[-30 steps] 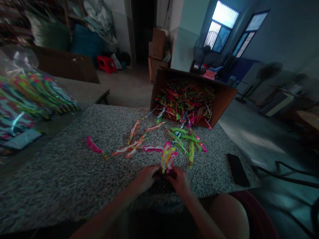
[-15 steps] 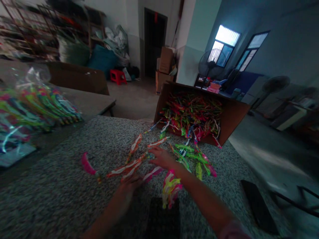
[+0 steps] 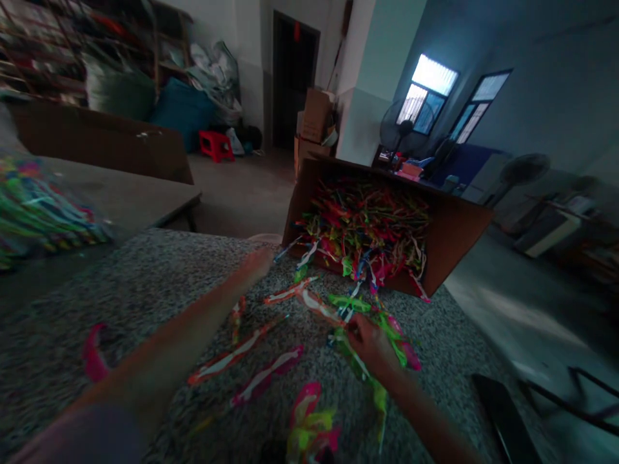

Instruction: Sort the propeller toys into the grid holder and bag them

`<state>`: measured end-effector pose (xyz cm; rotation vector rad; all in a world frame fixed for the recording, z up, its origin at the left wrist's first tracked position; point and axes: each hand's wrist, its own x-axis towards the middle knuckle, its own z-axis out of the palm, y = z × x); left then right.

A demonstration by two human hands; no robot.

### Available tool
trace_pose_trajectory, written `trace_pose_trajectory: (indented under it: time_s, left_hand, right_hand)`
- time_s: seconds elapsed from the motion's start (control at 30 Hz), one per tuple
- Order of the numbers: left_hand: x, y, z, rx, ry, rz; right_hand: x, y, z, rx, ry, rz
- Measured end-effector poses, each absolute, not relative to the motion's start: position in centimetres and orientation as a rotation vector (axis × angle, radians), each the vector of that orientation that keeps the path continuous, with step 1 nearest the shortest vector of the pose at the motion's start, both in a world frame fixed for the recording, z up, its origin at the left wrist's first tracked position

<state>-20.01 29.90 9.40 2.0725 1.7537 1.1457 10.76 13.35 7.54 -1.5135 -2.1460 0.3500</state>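
My right hand [image 3: 370,341] is closed, fingers pinched on the end of an orange-and-white strip [image 3: 319,307] that trails left over the speckled tabletop. Beside that hand lie several green strips [image 3: 355,301]. My left hand [image 3: 258,263] reaches to the left front corner of the cardboard box [image 3: 457,241], near a thin blue strip [image 3: 286,250]; motion blur hides its fingers. Between my arms lie another orange-and-white strip [image 3: 232,358] and a pink-and-white strip [image 3: 268,375]. A pink and yellow bundle [image 3: 312,422] sits at the bottom edge.
The box lies on its side, filled with a tangle of colourful strips [image 3: 372,216]. A black phone-like slab [image 3: 505,415] rests at the right table edge. Clear-bagged strips [image 3: 48,209] are at far left. A red stool [image 3: 216,146] stands on the floor behind.
My left hand has moved forward from the near strips to the box corner. My right hand has shifted right and now holds an orange-and-white strip. The view has turned slightly.
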Motion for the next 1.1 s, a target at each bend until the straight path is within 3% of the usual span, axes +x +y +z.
trace_pose_trajectory:
  time_s: [0.17,0.3,0.33,0.47,0.57,0.73,1.1]
  left_hand:
    - [-21.3,27.3,9.6,2.036,1.813,0.838]
    - [-24.2,17.1,10.6,1.966,1.747,0.753]
    - [-24.3,13.3,10.7,1.887,1.690,0.885]
    - [-20.5,-1.7,9.4,1.777,1.571,1.061]
    - [-15.4,-7.6,7.3,1.791,1.452,1.160]
    - [-11.1,-7.0,4.7,1.944,1.356,1.257]
    - [-10.8,-5.4,3.2,2.207,1.300,1.226]
  right_hand:
    - [12.0,10.0,8.9,-1.475,-1.588,0.933]
    - [11.6,4.8,11.4,-1.399,-1.268,1.197]
    - [11.4,3.2,11.7,-1.397,-1.224,1.220]
    - [10.0,-3.7,10.2,-1.459,-1.188,1.177]
    - [8.0,-6.7,7.5,-1.506,-1.158,1.133]
    - [5.6,-6.8,5.3,-1.524,-1.209,1.010]
    - [4.4,-5.8,6.5,-1.781,-1.763,0.651]
